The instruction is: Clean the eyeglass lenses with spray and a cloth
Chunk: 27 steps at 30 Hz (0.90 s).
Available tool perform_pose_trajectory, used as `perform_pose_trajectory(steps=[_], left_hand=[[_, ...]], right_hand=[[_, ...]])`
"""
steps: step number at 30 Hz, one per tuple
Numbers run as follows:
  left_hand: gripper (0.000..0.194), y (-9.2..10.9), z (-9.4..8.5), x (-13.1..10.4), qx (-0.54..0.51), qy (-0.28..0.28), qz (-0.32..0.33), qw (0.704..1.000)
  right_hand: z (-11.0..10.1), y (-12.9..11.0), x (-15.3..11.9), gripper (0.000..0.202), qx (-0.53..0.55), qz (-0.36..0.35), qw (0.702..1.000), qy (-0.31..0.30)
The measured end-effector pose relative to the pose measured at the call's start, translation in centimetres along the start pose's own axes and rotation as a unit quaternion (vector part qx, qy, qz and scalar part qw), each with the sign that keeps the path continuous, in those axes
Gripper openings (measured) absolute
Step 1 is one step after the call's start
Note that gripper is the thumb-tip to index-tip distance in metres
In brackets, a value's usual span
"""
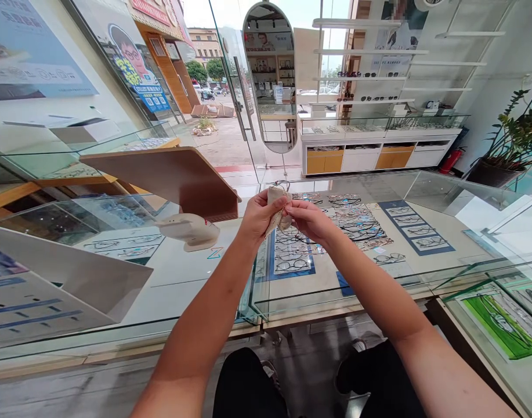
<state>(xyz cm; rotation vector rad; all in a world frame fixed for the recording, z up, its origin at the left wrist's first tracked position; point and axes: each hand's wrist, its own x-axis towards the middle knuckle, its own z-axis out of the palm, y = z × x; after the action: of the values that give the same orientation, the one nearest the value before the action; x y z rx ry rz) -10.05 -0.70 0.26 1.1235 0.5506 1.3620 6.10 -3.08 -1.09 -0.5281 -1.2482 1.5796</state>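
Both hands meet in front of me above the glass counter. My left hand [261,212] is closed around a crumpled beige cloth [273,204]. With fingertips pinched together, my right hand [308,219] grips a pair of eyeglasses [285,223] at the cloth's edge. One lens shows below the fingers, and a thin curved part of the frame sticks up above the cloth. The rest of the eyeglasses is hidden by the cloth and fingers. Under the counter glass lie several eyeglasses on a blue-edged tray [311,270], with more rows to its right.
A white, rounded object [190,229] sits on the left counter beside a brown board [161,168]. Nearer stands a white display box [118,290]. Another blue tray [440,247] lies at right. Beyond are an oval mirror [270,75], a glass door and a potted plant [494,168].
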Motion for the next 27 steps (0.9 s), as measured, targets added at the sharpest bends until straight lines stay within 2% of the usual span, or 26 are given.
perform_pose_trajectory(steps=[4, 7, 13, 17, 20, 24, 27], left_hand=[[0.065, 0.1, 0.7, -0.2, 0.015, 0.053, 0.024, 0.998], [0.066, 0.0, 0.9, -0.2, 0.026, 0.066, 0.035, 0.997], [0.069, 0.2, 0.0, 0.3, 0.025, 0.010, 0.010, 1.000], [0.063, 1.0, -1.1, 0.4, 0.011, -0.060, -0.040, 0.997], [0.057, 1.6, -1.5, 0.3, 0.005, -0.092, -0.059, 0.994], [0.058, 1.6, -1.2, -0.1, 0.018, -0.092, -0.037, 0.995], [0.059, 1.1, -0.8, -0.1, 0.025, -0.064, -0.007, 0.998]], right_hand=[[0.5, 0.1, -0.2, 0.043, 0.001, 0.001, 1.000, -0.018], [0.8, 0.0, -0.3, 0.045, -0.004, 0.009, 1.000, -0.017], [0.6, -0.6, -0.3, 0.045, -0.022, 0.020, 1.000, -0.005], [0.3, -1.0, -0.2, 0.039, -0.023, 0.004, 1.000, 0.017], [0.1, -1.1, -0.2, 0.037, -0.023, 0.005, 0.999, 0.027], [0.0, -0.9, -0.1, 0.039, -0.012, 0.007, 1.000, 0.026], [0.1, -0.6, 0.0, 0.042, -0.005, 0.007, 1.000, 0.019]])
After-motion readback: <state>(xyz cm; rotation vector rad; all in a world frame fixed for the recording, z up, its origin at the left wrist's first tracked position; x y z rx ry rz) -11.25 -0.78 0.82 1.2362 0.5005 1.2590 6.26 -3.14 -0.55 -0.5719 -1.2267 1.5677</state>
